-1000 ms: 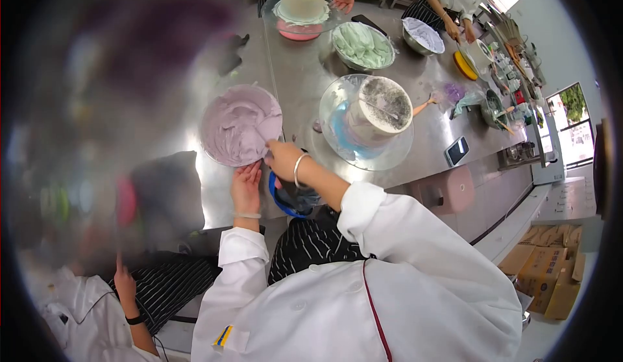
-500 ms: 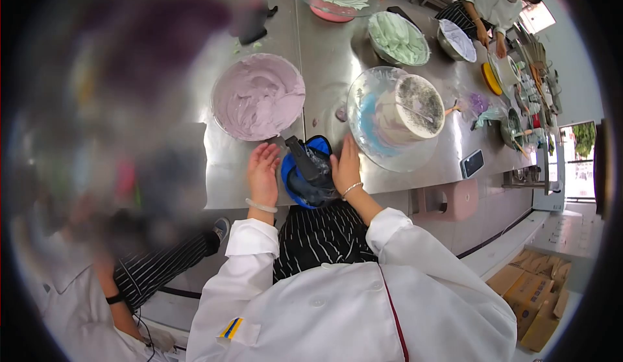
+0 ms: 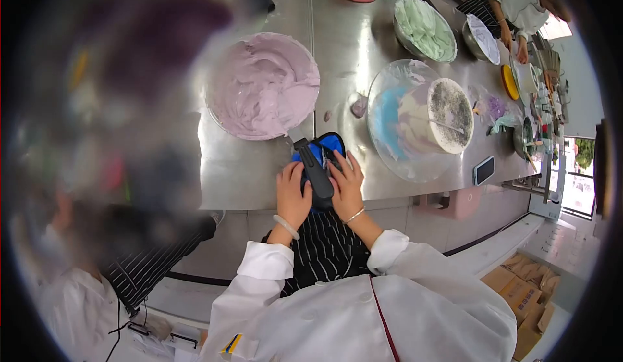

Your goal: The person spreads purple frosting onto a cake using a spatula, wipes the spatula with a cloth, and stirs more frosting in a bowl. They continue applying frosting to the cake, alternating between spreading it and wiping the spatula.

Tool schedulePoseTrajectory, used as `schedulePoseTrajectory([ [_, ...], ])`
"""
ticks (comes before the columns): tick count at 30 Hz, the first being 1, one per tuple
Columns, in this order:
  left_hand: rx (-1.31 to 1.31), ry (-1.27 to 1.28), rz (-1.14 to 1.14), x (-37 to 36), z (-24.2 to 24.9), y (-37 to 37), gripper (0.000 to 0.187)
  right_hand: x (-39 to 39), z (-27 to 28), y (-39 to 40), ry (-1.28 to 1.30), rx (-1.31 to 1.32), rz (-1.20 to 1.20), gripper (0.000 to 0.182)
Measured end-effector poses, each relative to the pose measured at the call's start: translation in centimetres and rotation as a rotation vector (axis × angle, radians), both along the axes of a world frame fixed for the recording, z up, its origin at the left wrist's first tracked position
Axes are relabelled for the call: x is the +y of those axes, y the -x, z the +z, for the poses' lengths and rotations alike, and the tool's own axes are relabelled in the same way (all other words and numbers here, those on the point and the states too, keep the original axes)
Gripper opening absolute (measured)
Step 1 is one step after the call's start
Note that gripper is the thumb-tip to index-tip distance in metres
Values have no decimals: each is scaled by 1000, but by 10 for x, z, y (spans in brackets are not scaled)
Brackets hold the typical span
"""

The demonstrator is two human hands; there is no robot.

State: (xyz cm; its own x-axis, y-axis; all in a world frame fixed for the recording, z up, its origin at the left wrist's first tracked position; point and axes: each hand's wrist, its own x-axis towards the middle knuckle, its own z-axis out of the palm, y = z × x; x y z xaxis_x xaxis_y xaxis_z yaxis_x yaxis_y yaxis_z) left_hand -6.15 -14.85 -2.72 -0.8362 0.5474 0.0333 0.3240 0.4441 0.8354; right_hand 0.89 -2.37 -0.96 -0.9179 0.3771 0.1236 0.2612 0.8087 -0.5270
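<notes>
A blue and black pouch [image 3: 331, 143] lies at the table's front edge, with a black strap-like piece [image 3: 313, 172] on top of it. My left hand [image 3: 294, 192] rests against the left side of the black piece, its fingers bent over the pouch. On the other side, my right hand [image 3: 347, 183] touches the pouch with its fingers spread. Whether either hand grips anything is hard to make out on the left; the right fingers lie apart. Just beyond is a bowl of pink-purple cream [image 3: 263, 86].
A cake [image 3: 438, 115] stands on a clear turntable [image 3: 389, 112] to the right. Bowls of green cream [image 3: 425, 29] and pale lilac cream [image 3: 482, 37] are behind it. A phone [image 3: 484, 170] lies near the edge. One co-worker [image 3: 519, 1] stands at upper right, another at left.
Both my hands have closed in on the pouch; the left moved right and now touches it. The view has shifted, so the bowl and cake appear larger.
</notes>
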Motion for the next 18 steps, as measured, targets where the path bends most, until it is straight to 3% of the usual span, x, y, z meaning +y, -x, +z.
schedulePoseTrajectory([
  [2,-90,-19,13,-2,5,6,38,9,13,3,193,189,-8,27],
  [3,-87,-66,50,-6,-6,8,25,8,25,11,428,202,-92,27],
  [4,-80,-63,46,-9,-11,13,25,7,31,20,432,209,-95,27],
  [6,-680,-631,423,-13,-18,25,20,2,43,47,1054,43,-208,29],
  [7,-738,-691,449,-13,0,37,23,-9,62,63,1469,2,-295,30],
  [8,-735,-692,439,-11,10,47,23,-7,66,68,1467,12,-296,30],
  [10,-831,-995,424,-7,23,66,27,-2,74,75,1822,-200,-123,34],
  [14,-909,-916,424,-5,32,84,24,7,98,52,1890,-267,-141,26],
  [18,-865,-804,491,2,36,81,17,24,143,-4,1913,-345,-159,34],
])
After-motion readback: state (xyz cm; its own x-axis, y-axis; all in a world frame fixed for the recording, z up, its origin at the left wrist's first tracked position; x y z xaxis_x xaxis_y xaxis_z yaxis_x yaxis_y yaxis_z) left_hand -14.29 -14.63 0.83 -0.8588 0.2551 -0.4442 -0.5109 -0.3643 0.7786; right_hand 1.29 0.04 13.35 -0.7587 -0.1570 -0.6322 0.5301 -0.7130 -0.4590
